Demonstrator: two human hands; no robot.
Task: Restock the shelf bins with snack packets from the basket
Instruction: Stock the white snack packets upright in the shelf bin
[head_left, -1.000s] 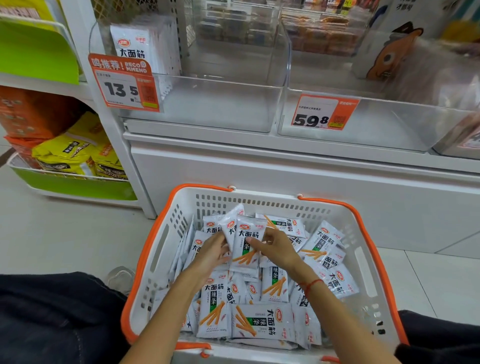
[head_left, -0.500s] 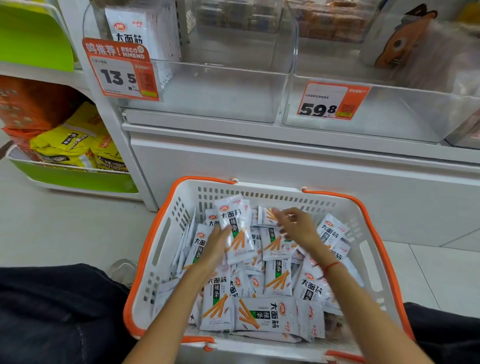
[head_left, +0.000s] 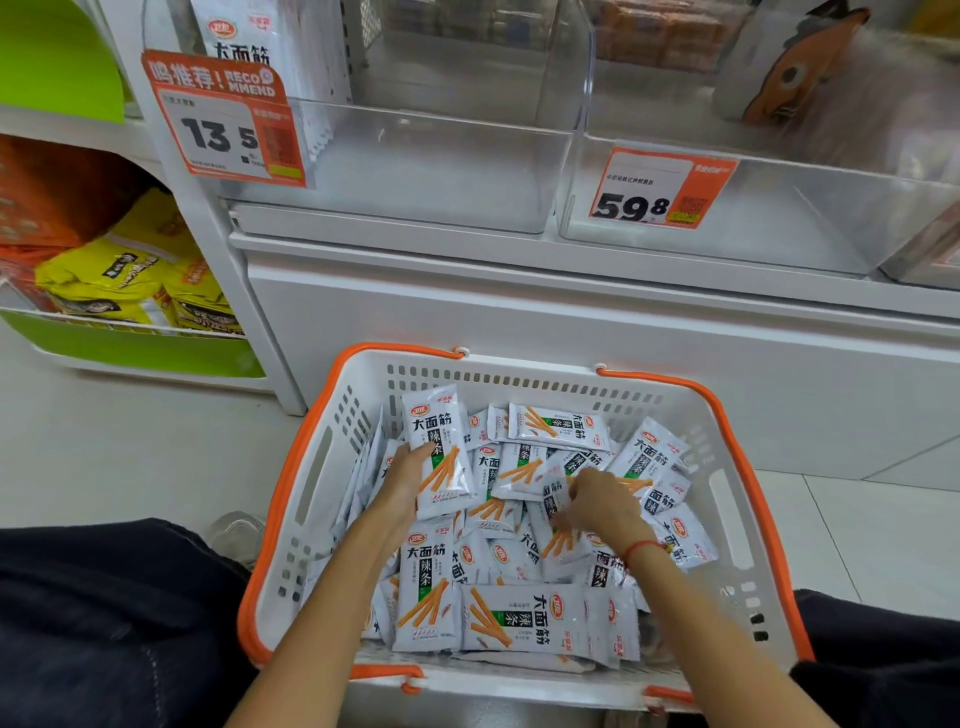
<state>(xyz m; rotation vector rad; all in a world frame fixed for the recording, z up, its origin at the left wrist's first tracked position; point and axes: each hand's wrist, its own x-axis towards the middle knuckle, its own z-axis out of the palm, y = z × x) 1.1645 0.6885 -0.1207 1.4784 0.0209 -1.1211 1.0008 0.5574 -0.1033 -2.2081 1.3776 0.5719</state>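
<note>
L hand (head_left: 408, 473) gripping upright snack packet (head_left: 439, 452) over basket (head_left: 311, 467), R hand (head_left: 597, 501) fingers pinching another packet (head_left: 553, 493)

White basket (head_left: 524, 382), orange rim; white-green packets (head_left: 519, 616)

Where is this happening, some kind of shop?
Most likely a small grocery or snack shop: orange price tags hang on clear plastic shelf bins, and a white plastic shopping basket with orange rim holds many identical white snack packets.
</note>
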